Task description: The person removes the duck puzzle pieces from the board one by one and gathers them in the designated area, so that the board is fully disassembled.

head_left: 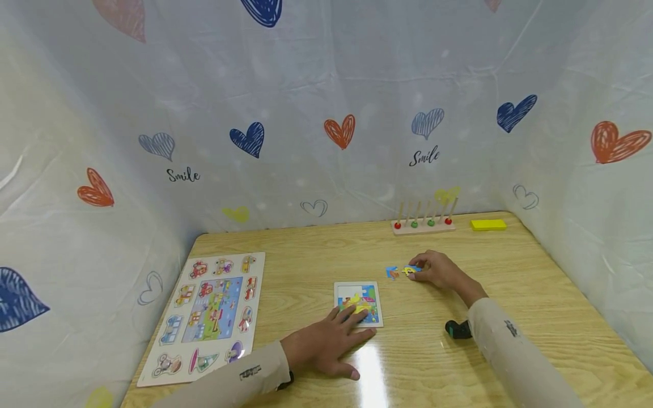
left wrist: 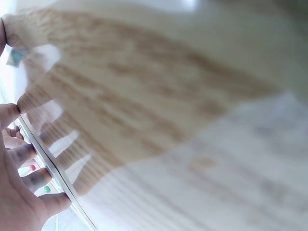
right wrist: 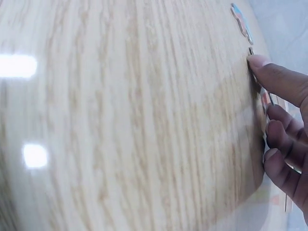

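My left hand [head_left: 326, 343] lies with spread, fairly straight fingers on the lower part of a small white-framed jigsaw puzzle [head_left: 380, 306]. In the left wrist view, its fingertips rest along the board's edge. Colourful pieces fill much of the frame, while its upper left shows a bare white area. To the right of the board, my right hand [head_left: 437, 270] pinches a yellow and blue puzzle piece [head_left: 410, 271] between thumb and fingers, low at the tabletop. Just left of it lies a loose blue and orange puzzle piece [head_left: 391, 272], which also appears in the right wrist view.
A large picture puzzle board [head_left: 173, 306] with vehicle shapes lies at the left. Along the back stand a wooden peg rack [head_left: 423, 228] with red and green beads and a yellow block [head_left: 488, 225]. Heart-printed curtains [head_left: 291, 187] surround the table.
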Demonstrator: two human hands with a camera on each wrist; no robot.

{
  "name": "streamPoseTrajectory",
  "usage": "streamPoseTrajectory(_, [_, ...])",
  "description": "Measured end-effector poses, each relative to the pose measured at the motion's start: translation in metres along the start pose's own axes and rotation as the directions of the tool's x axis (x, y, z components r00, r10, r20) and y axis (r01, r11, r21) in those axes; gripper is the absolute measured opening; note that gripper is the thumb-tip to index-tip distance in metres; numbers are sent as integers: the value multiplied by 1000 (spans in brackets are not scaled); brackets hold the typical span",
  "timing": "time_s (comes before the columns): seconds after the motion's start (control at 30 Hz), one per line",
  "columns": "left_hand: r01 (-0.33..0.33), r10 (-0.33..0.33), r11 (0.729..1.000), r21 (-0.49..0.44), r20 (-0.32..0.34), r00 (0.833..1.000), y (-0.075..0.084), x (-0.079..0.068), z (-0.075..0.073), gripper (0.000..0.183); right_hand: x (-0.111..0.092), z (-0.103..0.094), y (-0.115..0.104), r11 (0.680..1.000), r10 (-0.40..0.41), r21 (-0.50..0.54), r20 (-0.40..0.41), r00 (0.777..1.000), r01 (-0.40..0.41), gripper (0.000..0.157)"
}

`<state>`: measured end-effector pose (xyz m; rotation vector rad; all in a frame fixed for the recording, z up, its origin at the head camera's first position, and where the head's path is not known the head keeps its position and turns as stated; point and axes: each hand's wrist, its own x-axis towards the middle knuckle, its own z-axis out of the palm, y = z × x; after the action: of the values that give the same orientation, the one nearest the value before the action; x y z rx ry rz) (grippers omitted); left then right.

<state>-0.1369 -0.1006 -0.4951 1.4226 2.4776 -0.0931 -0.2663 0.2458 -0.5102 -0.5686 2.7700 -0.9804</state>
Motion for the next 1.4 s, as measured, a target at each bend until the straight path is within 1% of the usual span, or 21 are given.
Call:
streamPoseTrajectory(0.3, [10, -9, 1000, -11, 12, 1000, 0, 0, -1, 86, 0, -3, 0, 1000, -11, -25, 33, 999, 12, 34])
streamPoseTrajectory(0.57, [5, -5, 1000, -11, 12, 1000, 0, 1, 0, 86, 0, -3, 1, 1000, -18, 22, 22, 1000, 17, 35])
streamPoseTrajectory(0.7, [-1, 1, 1000, -7, 8, 1000, 0, 1, 1, 86, 0, -2, 0, 999, -8, 49, 9, 1000, 8, 33])
streamPoseTrajectory(0.77, [-3, 3, 1000, -5, 4, 1000, -1, 1, 1, 85, 0, -1, -2, 998, -24, 54, 9, 1000, 24, 32])
streamPoseTrajectory(0.97, [0, 0, 1000, -13, -2, 1000, -1, 1, 2, 86, -1, 3, -12, 994, -64, 89, 17, 998, 63, 31])
streamPoseTrajectory(1.23, [4, -4, 1000, -30, 7, 1000, -1, 0, 1, 86, -1, 15, -33, 984, -116, 146, 60, 991, 106, 27])
streamPoseTrajectory(1.4, [7, -6, 1000, -29, 15, 1000, -1, 1, 1, 85, 0, 23, -45, 974, -162, 171, 89, 983, 145, 28])
